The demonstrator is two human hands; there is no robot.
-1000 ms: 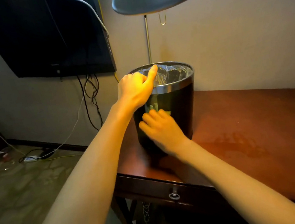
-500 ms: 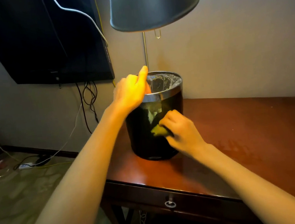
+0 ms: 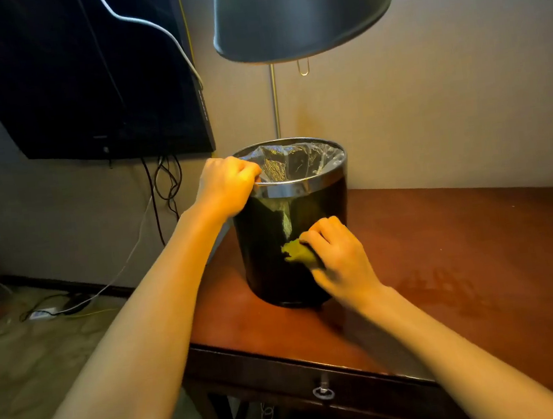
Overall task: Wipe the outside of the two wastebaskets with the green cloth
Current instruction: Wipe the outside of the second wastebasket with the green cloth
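Observation:
A black round wastebasket (image 3: 265, 245) with a silver rim and a clear liner stands on the left end of a reddish wooden desk (image 3: 463, 257). My left hand (image 3: 226, 185) grips the rim on its left side, fingers curled over the edge. My right hand (image 3: 338, 261) holds a bunched green cloth (image 3: 299, 255) against the lower front wall of the basket. Only one wastebasket is in view.
A lamp with a grey shade (image 3: 300, 10) and thin pole (image 3: 275, 102) stands behind the basket. A dark wall-mounted screen (image 3: 80, 76) hangs at the left with cables (image 3: 162, 188) running down to the floor. The desk has a drawer with a ring pull (image 3: 323, 391).
My right hand moved the cloth from the basket's left front to its lower right front. My left index finger, raised before, now curls over the rim. The view shifted lower.

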